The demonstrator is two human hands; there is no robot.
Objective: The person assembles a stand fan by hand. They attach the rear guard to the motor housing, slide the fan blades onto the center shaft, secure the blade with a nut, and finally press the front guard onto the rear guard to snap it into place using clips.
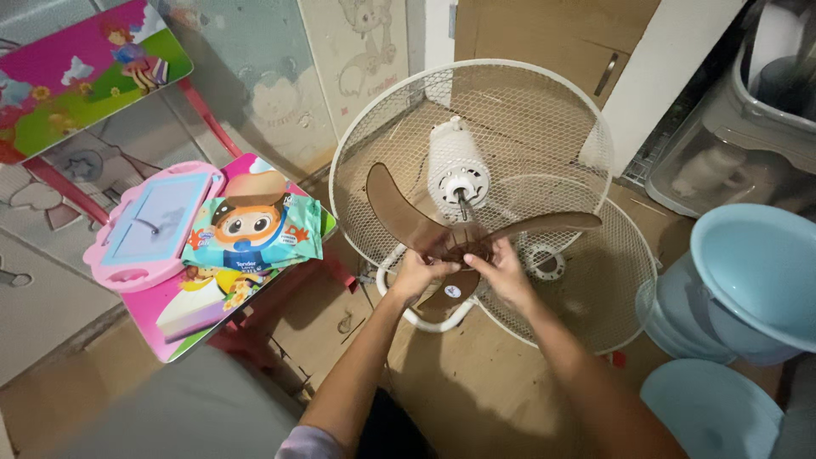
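Both hands are at the hub of the brown fan blade [463, 242], which sits just in front of the white motor [457, 170]. The left hand [416, 274] has its fingers curled around the hub from the left side and grips it. The right hand [503, 270] holds the same hub from the right, with the fingers bent and pressed on the brown plastic. The two hands almost touch each other.

The motor stands in the middle of the rear guard [527, 110], a round white wire cage that leans against the wall behind it. A metal shaft [466, 204] comes out of the motor toward the blade. Below and to the right of the motor, a second white wire guard [595, 280] lies flat on the brown floor [476, 382], partly under the right hand.

Well to the left of the motor there is a small colourful table [195, 319]. A pink drawing board [153, 225] and a soft packet with a cartoon figure [255, 231] lie on it. Far right of the motor stand pale blue plastic tubs [756, 272].
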